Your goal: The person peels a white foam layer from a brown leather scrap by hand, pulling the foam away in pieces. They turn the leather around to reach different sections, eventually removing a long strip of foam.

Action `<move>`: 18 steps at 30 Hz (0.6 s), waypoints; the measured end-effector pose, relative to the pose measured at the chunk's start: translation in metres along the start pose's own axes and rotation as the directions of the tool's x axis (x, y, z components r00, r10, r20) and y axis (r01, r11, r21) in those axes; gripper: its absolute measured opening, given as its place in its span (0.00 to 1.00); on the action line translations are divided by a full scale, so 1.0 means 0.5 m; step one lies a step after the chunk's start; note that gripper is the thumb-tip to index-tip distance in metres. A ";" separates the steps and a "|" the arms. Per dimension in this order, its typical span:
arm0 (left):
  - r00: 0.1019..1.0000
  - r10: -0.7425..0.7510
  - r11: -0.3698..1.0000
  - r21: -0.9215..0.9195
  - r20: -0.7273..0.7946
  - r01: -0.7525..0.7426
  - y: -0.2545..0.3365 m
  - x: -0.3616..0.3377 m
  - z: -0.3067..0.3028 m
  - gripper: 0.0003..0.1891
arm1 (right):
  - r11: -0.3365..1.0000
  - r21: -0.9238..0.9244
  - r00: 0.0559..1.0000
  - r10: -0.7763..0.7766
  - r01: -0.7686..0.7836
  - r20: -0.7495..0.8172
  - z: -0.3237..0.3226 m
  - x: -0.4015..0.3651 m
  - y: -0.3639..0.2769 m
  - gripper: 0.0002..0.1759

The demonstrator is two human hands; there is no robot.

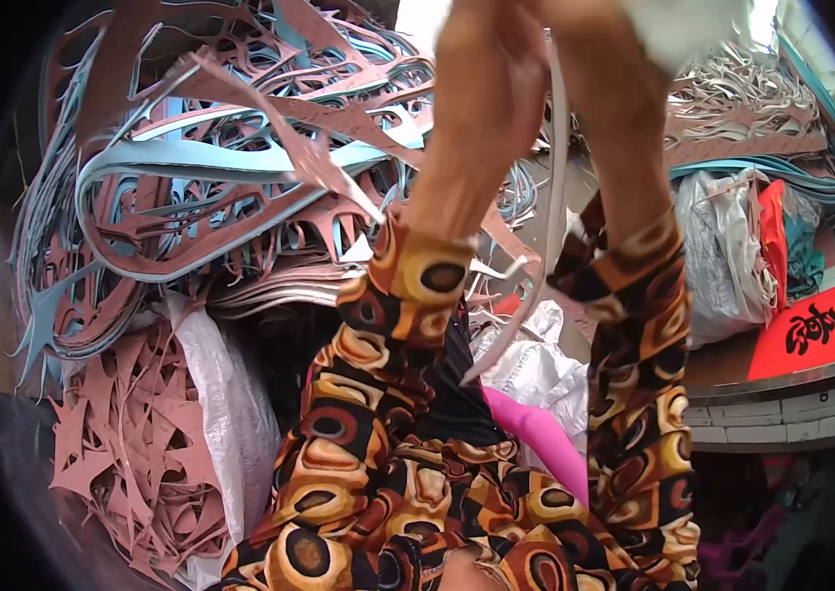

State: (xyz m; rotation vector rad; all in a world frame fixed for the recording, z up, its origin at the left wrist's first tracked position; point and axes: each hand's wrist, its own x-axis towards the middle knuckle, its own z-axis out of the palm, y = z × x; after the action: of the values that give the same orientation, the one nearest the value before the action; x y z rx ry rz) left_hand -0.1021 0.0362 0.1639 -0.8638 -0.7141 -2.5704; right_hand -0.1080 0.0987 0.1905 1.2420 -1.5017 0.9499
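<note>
Both my forearms reach up to the top edge of the view, in wide patterned sleeves. My left hand point(498, 39) and my right hand point(590, 22) are close together there, blurred and partly cut off, so their fingers cannot be made out. A long pale strip of sheet scrap point(554, 148) hangs down between my wrists, its lower end curving toward my lap. Its upper end runs up beside the hands, but which hand grips it is hidden. Left of my left forearm, a loose pinkish-brown offcut point(304, 158) lies across the heap.
A tall heap of blue and brown cut-out scraps point(191, 158) fills the left. Below it stands a white sack point(225, 414) beside brown offcuts point(132, 463). A pink curved object point(541, 433) is near my lap. Plastic bags point(723, 256) and red paper point(816, 330) sit at right.
</note>
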 end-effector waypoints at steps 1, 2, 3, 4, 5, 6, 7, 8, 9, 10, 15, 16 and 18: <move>0.999 -0.006 0.998 -0.066 0.049 0.009 0.024 0.014 0.004 0.34 | 0.999 0.035 1.000 -0.009 0.009 -0.007 0.019 0.026 -0.005 0.14; 0.998 0.027 0.993 -0.114 0.059 -0.020 0.038 0.020 0.003 0.33 | 0.997 0.074 1.000 -0.013 0.014 -0.014 0.042 0.053 -0.009 0.13; 0.997 0.051 0.985 -0.169 0.063 -0.040 0.054 0.023 0.000 0.33 | 0.993 0.115 1.000 -0.018 0.020 -0.019 0.063 0.077 -0.014 0.13; 0.995 0.082 0.974 -0.217 0.061 -0.067 0.065 0.022 -0.013 0.32 | 0.988 0.155 1.000 -0.021 0.024 -0.023 0.085 0.095 -0.021 0.12; 0.994 0.101 0.959 -0.272 0.050 -0.083 0.076 0.018 -0.027 0.32 | 0.979 0.202 0.999 -0.022 0.029 -0.033 0.106 0.107 -0.028 0.11; 0.992 0.118 0.940 -0.325 0.040 -0.099 0.084 0.012 -0.045 0.31 | 0.965 0.262 0.999 -0.018 0.029 -0.042 0.128 0.117 -0.031 0.10; 0.990 0.134 0.921 -0.372 0.033 -0.112 0.091 0.000 -0.062 0.31 | 0.944 0.329 0.998 -0.012 0.030 -0.056 0.152 0.113 -0.036 0.10; 0.990 0.142 0.901 -0.417 0.019 -0.121 0.097 -0.013 -0.075 0.31 | 0.923 0.384 0.999 0.006 0.012 -0.046 0.166 0.103 -0.041 0.09; 0.987 0.162 0.879 -0.457 0.012 -0.139 0.103 -0.025 -0.089 0.31 | 0.971 0.230 0.995 0.048 -0.067 0.087 0.145 0.088 -0.065 0.11; 0.987 0.159 0.857 -0.495 -0.006 -0.141 0.103 -0.039 -0.101 0.31 | 0.990 0.060 0.971 0.112 -0.127 0.213 0.126 0.061 -0.084 0.14; 0.963 -0.155 0.848 -0.530 -0.219 0.016 0.104 -0.086 -0.089 0.35 | 0.996 0.083 0.999 -0.043 0.044 -0.020 0.092 -0.084 -0.098 0.34; 0.985 0.151 0.937 -0.329 0.078 -0.118 0.065 -0.086 -0.098 0.40 | 0.997 0.073 0.999 -0.012 0.009 0.037 0.074 -0.097 -0.108 0.32; 0.970 -0.010 0.869 -0.483 -0.245 -0.113 0.019 -0.131 -0.092 0.43 | 0.996 0.058 0.990 0.055 -0.063 0.130 0.052 -0.110 -0.114 0.28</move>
State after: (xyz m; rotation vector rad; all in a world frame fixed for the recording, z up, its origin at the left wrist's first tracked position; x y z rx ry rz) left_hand -0.0694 0.0126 0.0944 -0.6708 0.0520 -2.7843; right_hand -0.0540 0.0775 0.1304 1.3302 -1.6279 0.9777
